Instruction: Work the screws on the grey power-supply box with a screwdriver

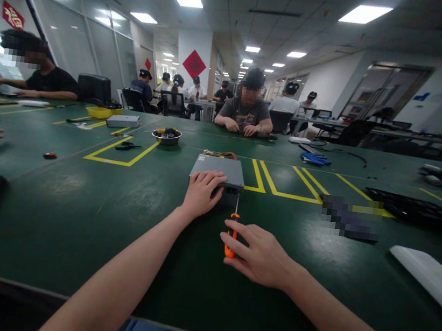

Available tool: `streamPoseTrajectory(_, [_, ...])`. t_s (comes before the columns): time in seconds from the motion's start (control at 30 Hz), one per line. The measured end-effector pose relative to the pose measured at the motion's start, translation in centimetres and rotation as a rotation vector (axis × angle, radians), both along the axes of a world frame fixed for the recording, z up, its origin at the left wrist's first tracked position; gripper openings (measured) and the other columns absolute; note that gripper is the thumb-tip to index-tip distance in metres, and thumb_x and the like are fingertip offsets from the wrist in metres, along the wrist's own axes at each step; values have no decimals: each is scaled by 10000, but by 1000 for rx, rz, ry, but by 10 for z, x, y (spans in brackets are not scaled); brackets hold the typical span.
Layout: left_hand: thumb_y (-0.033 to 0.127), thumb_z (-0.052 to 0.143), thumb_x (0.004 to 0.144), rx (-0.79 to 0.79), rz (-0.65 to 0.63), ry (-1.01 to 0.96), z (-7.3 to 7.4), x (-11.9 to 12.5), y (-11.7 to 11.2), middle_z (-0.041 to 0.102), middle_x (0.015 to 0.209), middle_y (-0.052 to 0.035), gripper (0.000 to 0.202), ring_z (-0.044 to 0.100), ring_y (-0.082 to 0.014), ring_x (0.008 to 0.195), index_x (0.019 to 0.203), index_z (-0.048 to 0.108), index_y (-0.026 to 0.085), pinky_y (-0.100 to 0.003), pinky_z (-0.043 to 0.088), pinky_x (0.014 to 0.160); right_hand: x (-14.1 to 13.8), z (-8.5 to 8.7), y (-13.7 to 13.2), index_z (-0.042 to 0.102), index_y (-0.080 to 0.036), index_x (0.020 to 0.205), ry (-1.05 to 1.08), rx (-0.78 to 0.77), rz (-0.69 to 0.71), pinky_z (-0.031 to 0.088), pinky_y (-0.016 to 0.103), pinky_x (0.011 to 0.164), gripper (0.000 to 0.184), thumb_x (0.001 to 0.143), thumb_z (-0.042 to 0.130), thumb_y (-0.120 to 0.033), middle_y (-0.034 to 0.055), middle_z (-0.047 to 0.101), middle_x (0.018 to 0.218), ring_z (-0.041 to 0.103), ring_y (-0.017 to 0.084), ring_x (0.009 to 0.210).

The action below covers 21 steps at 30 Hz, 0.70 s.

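Observation:
A grey metal computer power supply [228, 171] lies on the green table in front of me, its coloured wires bunched at the far side. My left hand [205, 188] rests over its near left part, fingers on top and thumb bent down by the front edge, holding it. In my right hand [256, 249] is an orange and black screwdriver [231, 243], held lightly between thumb and fingers. Its shaft points away from me and meets the right end of the front face, beside the power socket. Whether the tip sits in a screw is too small to tell.
A metal bowl [172, 138] with tools stands beyond, on the left. Yellow tape [121, 163] marks the green table [113, 243]. To the right lie blue gloves [314, 159], a black panel [414, 210] and a white casing [430, 277]. A co-worker [247, 109] sits opposite.

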State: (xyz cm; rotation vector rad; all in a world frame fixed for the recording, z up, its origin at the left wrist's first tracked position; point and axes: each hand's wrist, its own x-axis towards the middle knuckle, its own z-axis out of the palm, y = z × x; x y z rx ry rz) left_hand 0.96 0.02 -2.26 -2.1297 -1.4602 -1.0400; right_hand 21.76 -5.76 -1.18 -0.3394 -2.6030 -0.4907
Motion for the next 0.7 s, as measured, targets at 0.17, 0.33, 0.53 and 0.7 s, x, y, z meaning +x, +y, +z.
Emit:
streamPoseTrajectory(0.17, [259,464,850,3,-3,-1,0,0,0,565,1207,1,275,453,-185,1149,1118,526,273,-376,279,957,-1,-6,3,521,-135,914,112,-104,62,478,309,659,250,849,485,-373,145,600,1066,594,166,763])
streamPoseTrajectory(0.33, [260,456,855,5,-6,-1,0,0,0,563,1210,-2,271,451,-187,1153,1117,526,269,-378,276,961,1,3,-1,475,-172,1163,-1,-187,-6,490,332,736,352,869,454,-363,155,514,1167,565,212,971])
streamPoseTrajectory(0.53, [259,458,855,-1,0,-1,0,0,0,565,1209,-9,270,451,-189,1154,1115,530,267,-377,287,951,3,2,1,519,-147,1017,118,-58,59,495,304,686,241,850,481,-317,159,574,1093,596,195,893])
streamPoseTrajectory(0.7, [261,455,856,1,0,-6,0,0,0,565,1208,-3,272,450,-187,1155,1118,526,272,-379,277,959,2,2,0,494,-151,962,201,-97,29,496,282,618,230,830,497,-339,136,615,1015,612,166,761])
